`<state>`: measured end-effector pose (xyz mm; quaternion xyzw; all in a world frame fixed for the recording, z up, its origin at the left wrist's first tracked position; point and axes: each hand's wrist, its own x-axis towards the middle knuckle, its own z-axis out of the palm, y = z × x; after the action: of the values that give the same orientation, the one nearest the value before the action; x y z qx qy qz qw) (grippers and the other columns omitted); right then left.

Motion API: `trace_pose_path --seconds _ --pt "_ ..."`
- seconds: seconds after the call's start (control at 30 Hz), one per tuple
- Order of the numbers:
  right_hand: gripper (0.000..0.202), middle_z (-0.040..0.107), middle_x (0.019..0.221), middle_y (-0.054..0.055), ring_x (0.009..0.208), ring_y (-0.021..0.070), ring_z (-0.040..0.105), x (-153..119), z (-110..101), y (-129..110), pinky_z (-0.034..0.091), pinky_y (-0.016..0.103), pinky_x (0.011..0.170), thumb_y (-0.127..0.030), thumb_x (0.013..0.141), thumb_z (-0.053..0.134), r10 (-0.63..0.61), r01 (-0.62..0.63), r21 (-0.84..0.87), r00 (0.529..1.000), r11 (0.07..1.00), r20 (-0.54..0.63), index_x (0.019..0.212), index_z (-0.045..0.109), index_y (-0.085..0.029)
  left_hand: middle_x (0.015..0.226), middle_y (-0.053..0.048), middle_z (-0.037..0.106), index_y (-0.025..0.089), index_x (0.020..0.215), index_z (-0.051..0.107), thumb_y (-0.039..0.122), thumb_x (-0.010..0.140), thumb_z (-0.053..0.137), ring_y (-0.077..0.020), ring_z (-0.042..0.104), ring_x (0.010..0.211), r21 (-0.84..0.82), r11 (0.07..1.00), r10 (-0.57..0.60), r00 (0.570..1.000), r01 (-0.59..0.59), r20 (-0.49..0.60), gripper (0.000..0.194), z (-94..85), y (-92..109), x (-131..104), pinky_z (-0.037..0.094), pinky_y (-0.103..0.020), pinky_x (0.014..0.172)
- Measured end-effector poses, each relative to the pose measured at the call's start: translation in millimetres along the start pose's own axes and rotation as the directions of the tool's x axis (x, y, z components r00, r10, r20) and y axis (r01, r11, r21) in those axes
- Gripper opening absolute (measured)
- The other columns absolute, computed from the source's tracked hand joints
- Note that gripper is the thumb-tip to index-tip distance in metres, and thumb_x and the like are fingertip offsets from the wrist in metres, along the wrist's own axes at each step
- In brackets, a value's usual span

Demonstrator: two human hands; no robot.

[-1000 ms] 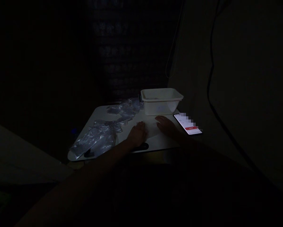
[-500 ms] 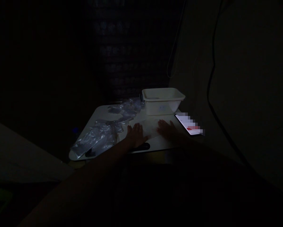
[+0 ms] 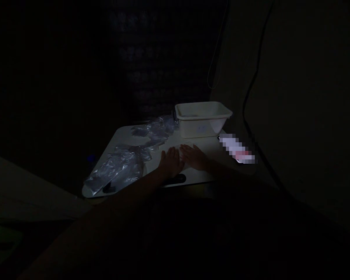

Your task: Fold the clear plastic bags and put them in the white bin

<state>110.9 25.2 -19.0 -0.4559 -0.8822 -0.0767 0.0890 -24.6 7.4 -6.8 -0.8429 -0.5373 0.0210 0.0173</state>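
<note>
In the dim head view, my left hand (image 3: 171, 162) lies flat with its fingers stretched forward on a small white table (image 3: 120, 134). Beside it, nearly touching, my right hand (image 3: 194, 156) is also flat, its fingers pointing left. Beneath and just ahead of the fingers is a thin, pale see-through sheet (image 3: 189, 144), perhaps plastic; the dark hides its edges. Left of my hands, clear plastic bags (image 3: 125, 167) are spread in a crinkled heap reaching toward the back of the table.
A white plastic tub (image 3: 202, 127) stands at the table's back right. A phone with a lit, blurred-out screen (image 3: 236, 148) lies at the right edge. Along the wall on the right hangs a dark cable (image 3: 250, 85). A dark handle slot (image 3: 177, 179) is at the front edge.
My right hand has slid left across the sheet until it is close to my left hand. The left hand stays in about the same place, and the view has shifted slightly.
</note>
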Motion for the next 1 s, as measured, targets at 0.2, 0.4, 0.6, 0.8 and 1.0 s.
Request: trace_pose_path --seconds 0.2,0.4,0.6,0.8,1.0 --pt "0.046 0.03 0.128 0.008 0.116 0.0204 0.026 -1.0 1.3 5.0 0.023 0.045 0.089 -0.036 0.082 0.016 0.08 -0.079 -0.054 0.996 0.995 0.029 0.121 0.031 -0.015 0.13 -0.021 0.018 0.002 0.124 0.018 0.05 0.076 0.015 -0.0307 0.012 0.119 0.046 0.996 -0.072 0.997 0.071 0.012 0.068 -1.2 -2.5 0.3 0.011 -0.049 0.091" --pt "0.046 0.029 0.128 0.011 0.116 0.0206 0.026 -5.5 2.4 16.9 0.024 0.049 0.087 -0.034 0.082 0.015 0.089 -0.086 -0.097 0.996 0.992 0.023 0.12 0.031 -0.012 0.13 -0.022 0.016 0.002 0.124 0.018 0.055 0.075 0.012 -0.0314 0.01 0.119 0.017 0.997 -0.077 0.997 0.076 0.014 0.073 -2.4 -2.2 -0.7 0.012 -0.049 0.09" --pt "0.044 0.032 0.127 0.012 0.116 0.0216 0.027 -8.1 9.8 27.3 0.024 0.05 0.087 -0.033 0.082 0.018 0.111 -0.113 -0.087 0.993 0.99 -0.028 0.119 0.033 -0.013 0.13 -0.022 0.016 0.002 0.124 0.018 0.055 0.075 0.013 -0.0318 0.008 0.119 -0.015 0.996 -0.083 0.996 0.083 0.014 0.073 -2.2 -2.6 -0.4 0.012 -0.05 0.09" --pt "0.039 0.036 0.125 0.011 0.116 0.0226 0.028 -14.5 -3.4 25.9 0.023 0.051 0.087 -0.031 0.082 0.021 0.177 -0.177 -0.049 0.984 0.983 0.004 0.115 0.039 -0.017 0.13 -0.022 0.016 0.003 0.124 0.018 0.056 0.074 0.012 -0.0313 0.008 0.12 -0.019 0.996 -0.081 0.997 0.082 0.012 0.074 -0.8 -3.1 0.5 0.012 -0.05 0.09" --pt "0.036 0.034 0.125 0.014 0.116 0.0253 0.026 -26.9 -10.2 29.6 0.021 0.054 0.087 -0.019 0.081 0.023 0.189 -0.186 -0.089 0.982 0.979 0.024 0.11 0.044 -0.016 0.131 -0.019 0.017 0.006 0.124 0.02 0.053 0.076 0.011 -0.0302 0.011 0.119 -0.028 0.997 -0.072 0.997 0.072 0.003 0.068 -4.7 -9.7 -1.5 0.012 -0.051 0.09"
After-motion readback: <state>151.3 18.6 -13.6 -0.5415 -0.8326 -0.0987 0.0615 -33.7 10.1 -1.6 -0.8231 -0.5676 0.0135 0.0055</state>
